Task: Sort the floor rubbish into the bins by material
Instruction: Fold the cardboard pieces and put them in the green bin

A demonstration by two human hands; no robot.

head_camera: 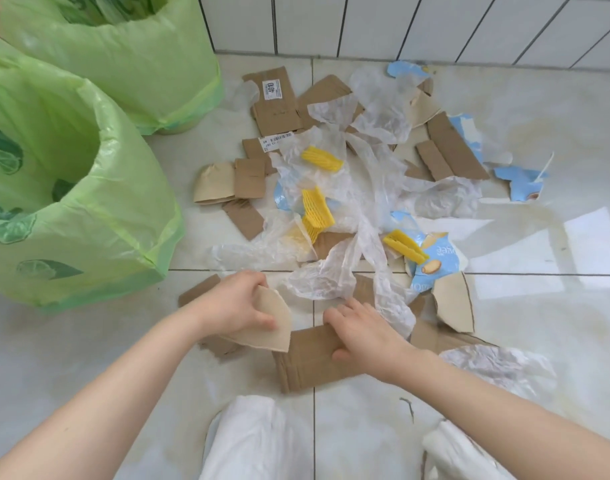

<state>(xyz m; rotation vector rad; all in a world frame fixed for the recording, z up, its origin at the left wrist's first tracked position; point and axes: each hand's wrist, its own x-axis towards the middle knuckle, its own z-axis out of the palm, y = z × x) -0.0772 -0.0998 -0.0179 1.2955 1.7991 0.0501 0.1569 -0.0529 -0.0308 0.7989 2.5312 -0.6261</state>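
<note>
Brown cardboard piece (310, 358) under right hand (362, 332); pale beige paper scrap (268, 323) in left hand (237, 303). Beyond hands: yellow ridged foam bits (317, 211), translucent white plastic film (334, 271), light-blue printed packet scraps (435, 259). Left of the hands: light-green bin liners (88, 209), dark-green leaf print.

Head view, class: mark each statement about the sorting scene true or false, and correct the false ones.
1. The left hand holds a pale card piece. True.
2. The right hand holds a yellow foam piece. False: it rests on the brown cardboard.
3. Two bins with green liners stand at left. True.
4. The yellow foam pieces are already binned. False: they lie on the floor.
</note>
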